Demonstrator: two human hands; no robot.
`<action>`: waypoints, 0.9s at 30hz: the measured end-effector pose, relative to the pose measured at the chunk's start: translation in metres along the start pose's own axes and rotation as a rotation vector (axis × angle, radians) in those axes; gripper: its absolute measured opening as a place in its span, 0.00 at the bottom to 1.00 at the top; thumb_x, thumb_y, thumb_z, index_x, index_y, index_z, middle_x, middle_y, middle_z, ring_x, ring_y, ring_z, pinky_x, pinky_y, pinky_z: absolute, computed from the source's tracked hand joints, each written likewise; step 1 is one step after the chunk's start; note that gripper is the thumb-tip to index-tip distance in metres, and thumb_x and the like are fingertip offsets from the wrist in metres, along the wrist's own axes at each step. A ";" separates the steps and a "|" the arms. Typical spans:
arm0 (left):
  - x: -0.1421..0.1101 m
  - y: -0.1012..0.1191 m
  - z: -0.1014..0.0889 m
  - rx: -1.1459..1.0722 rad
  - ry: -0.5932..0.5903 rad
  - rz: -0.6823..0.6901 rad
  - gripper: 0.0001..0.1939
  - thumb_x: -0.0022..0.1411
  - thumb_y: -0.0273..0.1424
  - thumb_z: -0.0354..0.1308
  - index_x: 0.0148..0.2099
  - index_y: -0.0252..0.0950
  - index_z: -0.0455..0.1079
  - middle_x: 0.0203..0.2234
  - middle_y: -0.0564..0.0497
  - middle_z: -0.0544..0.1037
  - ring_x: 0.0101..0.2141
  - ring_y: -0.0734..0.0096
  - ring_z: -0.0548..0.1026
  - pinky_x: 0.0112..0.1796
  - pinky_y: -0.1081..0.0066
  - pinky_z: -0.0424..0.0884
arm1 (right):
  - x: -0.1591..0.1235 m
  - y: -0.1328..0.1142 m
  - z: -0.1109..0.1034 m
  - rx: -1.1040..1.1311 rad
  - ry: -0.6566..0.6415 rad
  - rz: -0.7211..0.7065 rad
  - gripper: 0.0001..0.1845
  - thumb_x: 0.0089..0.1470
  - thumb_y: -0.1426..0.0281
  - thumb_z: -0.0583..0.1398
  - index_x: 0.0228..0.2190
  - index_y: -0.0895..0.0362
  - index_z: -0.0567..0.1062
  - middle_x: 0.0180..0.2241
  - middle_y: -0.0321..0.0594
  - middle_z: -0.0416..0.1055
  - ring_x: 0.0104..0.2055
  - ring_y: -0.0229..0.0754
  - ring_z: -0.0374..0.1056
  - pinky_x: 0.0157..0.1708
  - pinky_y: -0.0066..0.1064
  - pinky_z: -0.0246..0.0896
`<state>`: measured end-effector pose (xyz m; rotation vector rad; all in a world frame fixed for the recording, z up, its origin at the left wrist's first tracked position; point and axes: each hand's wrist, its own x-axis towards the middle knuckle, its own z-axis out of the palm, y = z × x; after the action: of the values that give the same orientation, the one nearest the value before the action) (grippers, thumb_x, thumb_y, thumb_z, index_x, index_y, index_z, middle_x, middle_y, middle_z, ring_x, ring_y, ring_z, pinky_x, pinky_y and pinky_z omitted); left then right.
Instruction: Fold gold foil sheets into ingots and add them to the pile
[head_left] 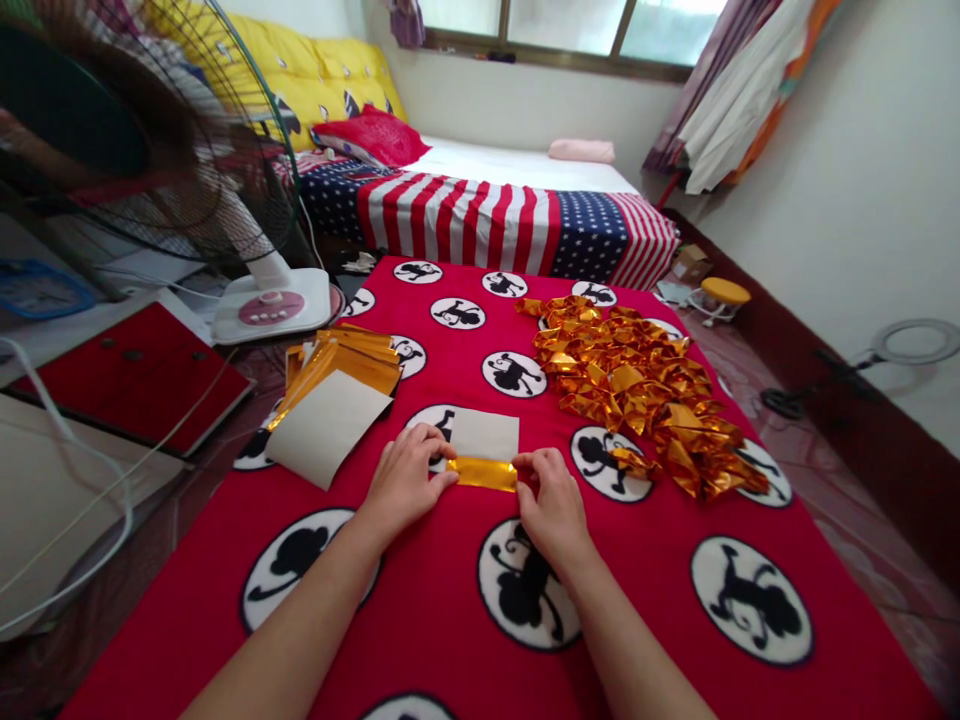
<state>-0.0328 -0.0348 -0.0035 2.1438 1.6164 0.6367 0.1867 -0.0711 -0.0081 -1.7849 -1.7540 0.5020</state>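
Note:
A sheet of gold foil paper (pixel 485 436) lies on the red cloth in front of me, pale side up. Its near edge is folded over, so a shiny gold strip shows. My left hand (pixel 411 474) pinches the left end of that fold between thumb and fingers. At the right end, my right hand (pixel 549 496) has its fingertips closed on the same fold. A stack of gold foil sheets (pixel 352 352) sits to the left, with a pale sheet (pixel 328 425) face down on it. Many crumpled-looking folded gold foil pieces (pixel 622 370) are heaped to the right.
A red cloth with monkey prints (pixel 630 620) covers the table. An electric fan (pixel 271 305) stands at the left, its blades blurred, beside a red panel (pixel 127 365). Beyond the table is a bed (pixel 480 215). A yellow stool (pixel 724 291) and a ring light (pixel 915 341) are on the right.

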 end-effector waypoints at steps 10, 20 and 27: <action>-0.001 0.000 0.001 0.053 -0.019 -0.021 0.05 0.59 0.30 0.58 0.38 0.40 0.74 0.44 0.50 0.74 0.46 0.59 0.72 0.41 0.61 0.66 | -0.037 -0.075 0.040 -0.058 -0.158 -0.406 0.47 0.58 0.52 0.57 0.67 0.67 0.48 0.68 0.56 0.46 0.71 0.55 0.39 0.66 0.53 0.41; -0.001 0.001 -0.002 0.025 -0.025 -0.010 0.08 0.55 0.33 0.65 0.39 0.42 0.75 0.44 0.52 0.74 0.47 0.61 0.71 0.46 0.62 0.66 | -0.050 -0.026 0.032 -0.325 -0.210 -0.300 0.54 0.54 0.43 0.56 0.66 0.69 0.50 0.69 0.58 0.37 0.72 0.55 0.32 0.67 0.51 0.37; 0.003 0.011 -0.007 0.081 -0.045 -0.023 0.06 0.55 0.31 0.64 0.38 0.41 0.77 0.43 0.50 0.75 0.47 0.58 0.72 0.46 0.58 0.69 | -0.052 -0.011 0.021 -0.452 -0.207 -0.278 0.51 0.55 0.47 0.57 0.67 0.64 0.49 0.70 0.50 0.33 0.72 0.53 0.29 0.68 0.50 0.32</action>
<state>-0.0270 -0.0349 0.0084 2.1774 1.6666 0.5209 0.1613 -0.1203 -0.0240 -1.7787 -2.3647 0.1864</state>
